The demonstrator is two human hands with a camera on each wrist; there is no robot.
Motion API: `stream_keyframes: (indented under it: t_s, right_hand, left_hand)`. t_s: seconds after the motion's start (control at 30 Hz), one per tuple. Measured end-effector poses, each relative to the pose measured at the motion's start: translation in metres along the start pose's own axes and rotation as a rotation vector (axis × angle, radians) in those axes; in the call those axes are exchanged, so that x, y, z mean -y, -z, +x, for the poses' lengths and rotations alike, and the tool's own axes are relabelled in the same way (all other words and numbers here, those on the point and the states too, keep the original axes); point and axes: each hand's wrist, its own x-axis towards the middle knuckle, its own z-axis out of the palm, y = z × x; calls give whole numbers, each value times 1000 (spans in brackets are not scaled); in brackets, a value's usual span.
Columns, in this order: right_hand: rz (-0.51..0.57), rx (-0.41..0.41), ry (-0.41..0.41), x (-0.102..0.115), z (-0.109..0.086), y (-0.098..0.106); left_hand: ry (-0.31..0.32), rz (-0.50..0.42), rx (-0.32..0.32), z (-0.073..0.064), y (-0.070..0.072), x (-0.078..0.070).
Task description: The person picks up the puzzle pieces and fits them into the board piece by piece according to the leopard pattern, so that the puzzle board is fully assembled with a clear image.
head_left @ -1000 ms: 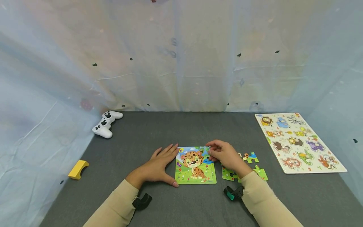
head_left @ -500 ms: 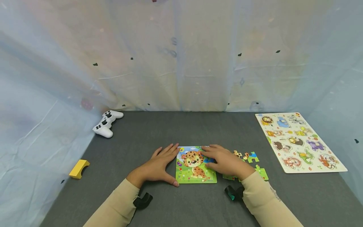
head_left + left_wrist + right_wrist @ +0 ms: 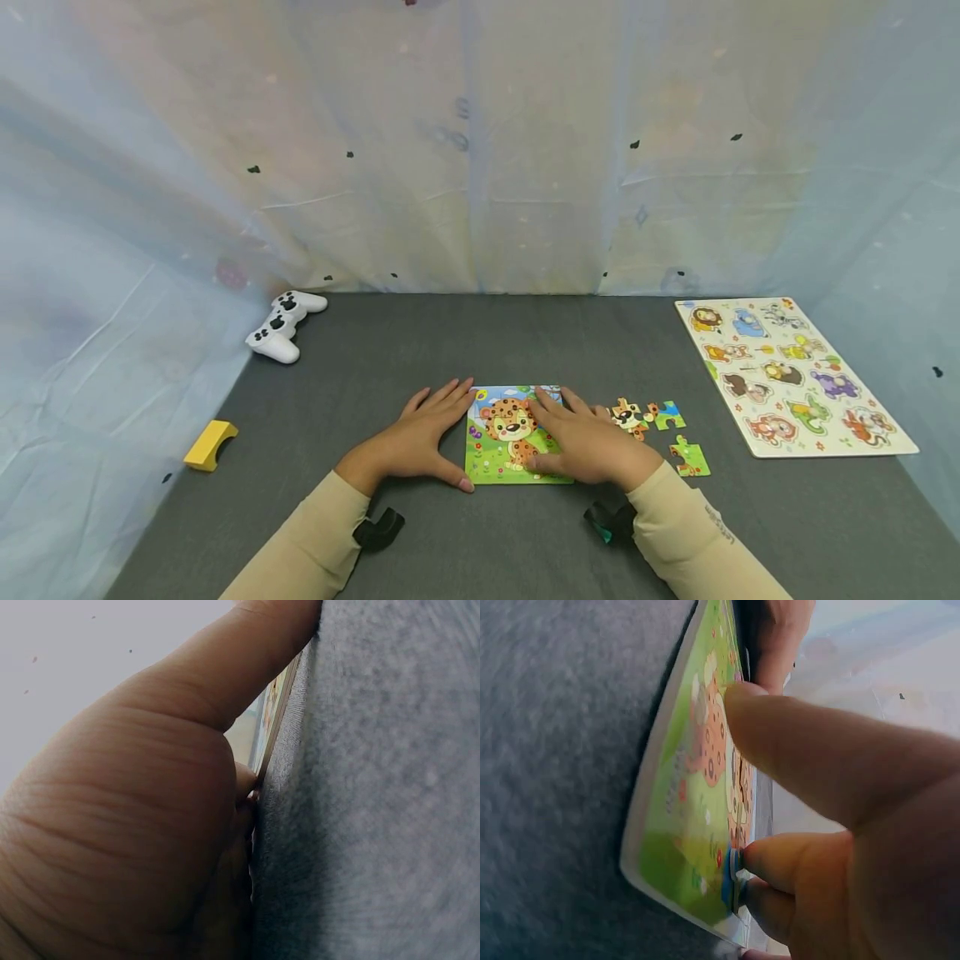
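A square jigsaw puzzle (image 3: 487, 469) with a spotted leopard cub on green lies flat on the grey table. My left hand (image 3: 420, 440) lies spread along its left side, with thumb and fingertips at the edge. Over the puzzle's right part, my right hand (image 3: 592, 443) rests with extended fingers. In the right wrist view, its fingertips touch a blue-edged puzzle piece (image 3: 730, 874) that stands slightly proud of the picture. The right hand's thumb hovers over the leopard's lower body. Much of the picture's right side is hidden beneath this hand in the head view.
Loose jigsaw pieces (image 3: 666, 414) lie to the right of my right hand, including a green piece (image 3: 691, 457). A white animal board (image 3: 795, 379) is at the far right. On the left are a white game controller (image 3: 281, 327) and a yellow arch block (image 3: 208, 445).
My right hand has gone from pinching at the puzzle's upper right to lying across its right side with fingers extended. The left hand stays in place.
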Motion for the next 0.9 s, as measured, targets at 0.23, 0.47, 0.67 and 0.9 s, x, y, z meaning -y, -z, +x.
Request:
stream_keyframes:
  t_s: [0.23,0.47,0.67,0.9]
  right_hand:
    - [9,-23,-11,5,1,-5]
    - [-14,-42,-2,6,1,-6]
    - [42,-85,25,-1,2,-14]
    - [258,-228,86,-16,4,-18]
  left_hand:
    - [-1,-12,-5,-1,0,0]
    - [4,-3,6,0,1,0]
    - [-2,-13,5,0,1,-2]
    - [-3,-5,0,0,-2,1]
